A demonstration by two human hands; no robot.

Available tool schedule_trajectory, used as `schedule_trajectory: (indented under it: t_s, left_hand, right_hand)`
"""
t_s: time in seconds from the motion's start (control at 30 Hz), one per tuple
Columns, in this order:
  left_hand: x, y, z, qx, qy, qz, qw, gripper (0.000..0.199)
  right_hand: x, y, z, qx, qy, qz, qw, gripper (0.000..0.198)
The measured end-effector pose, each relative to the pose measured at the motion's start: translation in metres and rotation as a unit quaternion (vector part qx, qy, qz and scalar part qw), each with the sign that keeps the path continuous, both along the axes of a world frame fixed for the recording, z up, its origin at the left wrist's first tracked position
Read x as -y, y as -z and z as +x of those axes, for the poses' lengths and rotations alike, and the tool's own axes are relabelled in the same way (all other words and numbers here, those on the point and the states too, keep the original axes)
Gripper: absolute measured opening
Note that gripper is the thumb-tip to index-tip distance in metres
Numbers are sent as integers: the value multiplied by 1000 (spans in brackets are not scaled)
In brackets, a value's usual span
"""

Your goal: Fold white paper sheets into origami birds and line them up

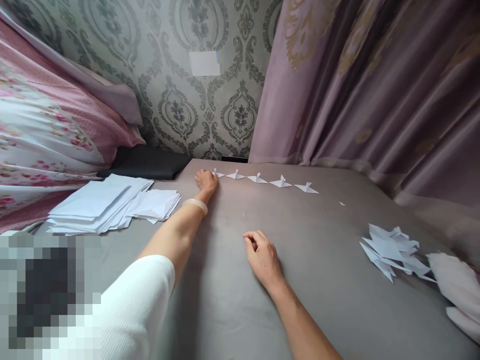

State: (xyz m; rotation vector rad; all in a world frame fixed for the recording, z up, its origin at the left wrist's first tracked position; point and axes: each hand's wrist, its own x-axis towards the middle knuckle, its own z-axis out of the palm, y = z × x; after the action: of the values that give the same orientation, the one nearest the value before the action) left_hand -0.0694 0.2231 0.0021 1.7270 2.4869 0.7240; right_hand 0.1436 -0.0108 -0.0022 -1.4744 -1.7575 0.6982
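Our left hand (206, 181) at centre, grip hidden from us, should nudge the paper figure (218, 174) lightly, our right hand (262, 255) curled closed below.

Leftmost folded paper (218, 174): partly behind left hand (206, 181) | pale cloth (455, 280): edge-cropped

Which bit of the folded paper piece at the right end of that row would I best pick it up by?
Probably the small upright fold in the middle of the folded paper piece, pinched lightly from above, coming from the near side, where the right hand is. That fold stands up, while the pointed ends spread low to either side.
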Motion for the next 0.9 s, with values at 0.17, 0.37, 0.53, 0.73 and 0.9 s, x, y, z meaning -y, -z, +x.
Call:
schedule_trajectory:
  t_s: [0.17, 0.37, 0.53, 0.73, 0.9]
  left_hand:
    - [-5, 3, -10, -12, 19, 0, 1000, 37]
    - [-5, 8, -22, -1, 25, 4, 1000, 36]
    - [-9, 11, -24, 29, 25, 17, 999, 34]
    - [-8, 11, -25, 72, -2, 53, 996, 35]
    - [8, 3, -29, 109, -29, 89, 990, 38]
  right_hand:
    - [0, -1, 1, -3, -5, -7, 1000, 21]
    - [-1, 0, 1, 2, -3, -12, 1000, 20]
    - [-1, 1, 1, 1, -1, -13, 1000, 21]
    - [-1, 0, 1, 6, 5, -7, 1000, 22]
    - [-2, 0, 2, -5, -1, 5, 1000, 22]
